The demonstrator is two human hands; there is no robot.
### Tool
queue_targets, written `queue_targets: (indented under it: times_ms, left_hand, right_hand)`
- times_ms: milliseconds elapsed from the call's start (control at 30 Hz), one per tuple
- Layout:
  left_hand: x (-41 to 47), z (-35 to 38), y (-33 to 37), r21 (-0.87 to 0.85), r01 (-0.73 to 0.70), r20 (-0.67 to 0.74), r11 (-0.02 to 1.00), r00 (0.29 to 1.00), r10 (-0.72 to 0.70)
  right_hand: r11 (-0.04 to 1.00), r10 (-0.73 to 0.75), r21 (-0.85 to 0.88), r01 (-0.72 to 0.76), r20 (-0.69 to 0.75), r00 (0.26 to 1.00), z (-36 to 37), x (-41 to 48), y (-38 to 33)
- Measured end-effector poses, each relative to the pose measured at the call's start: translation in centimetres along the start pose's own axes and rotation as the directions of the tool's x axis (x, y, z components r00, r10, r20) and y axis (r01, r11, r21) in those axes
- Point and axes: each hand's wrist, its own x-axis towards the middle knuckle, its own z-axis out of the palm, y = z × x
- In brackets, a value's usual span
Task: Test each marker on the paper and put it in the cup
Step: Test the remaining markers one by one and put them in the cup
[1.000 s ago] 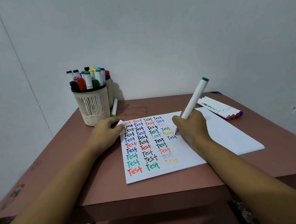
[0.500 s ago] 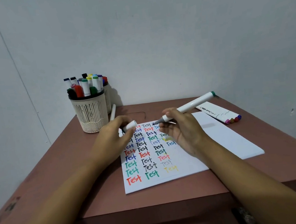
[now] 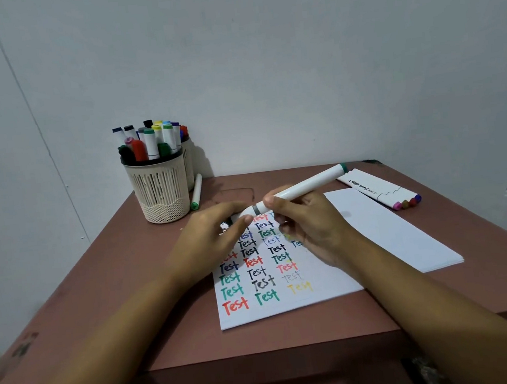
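Now cap [image 3: 246, 214] against marker [image 3: 305, 184] (nib hidden); grip of left hand [image 3: 209, 245] round cap, right hand [image 3: 311, 229] round marker.

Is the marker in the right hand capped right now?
Capped, or nearly: the white cap pinched by the left hand covers the tip of the marker up to its grey band. Fully seated: cannot tell.

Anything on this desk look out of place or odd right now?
One green-tipped marker lies loose on the table beside the cup, not in it. A dark pen line also marks the table just beyond the paper. Nothing looks spilled or broken.
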Motion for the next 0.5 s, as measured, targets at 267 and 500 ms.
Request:
queue_targets:
  times_ms: [267,500]
  left_hand:
    - [-0.20,0.05,0.65,0.041,-0.092,-0.017,0.995,0.996,0.092]
    - [-0.26,0.28,0.63,0.088,-0.138,-0.030,0.986,0.990,0.141]
  right_hand:
    - [0.993,0.051,0.100,-0.056,0.049,0.997,-0.17,0.10,0.09]
    - [0.994,0.054,0.093,-0.058,0.044,0.998,-0.08,0.15,0.00]
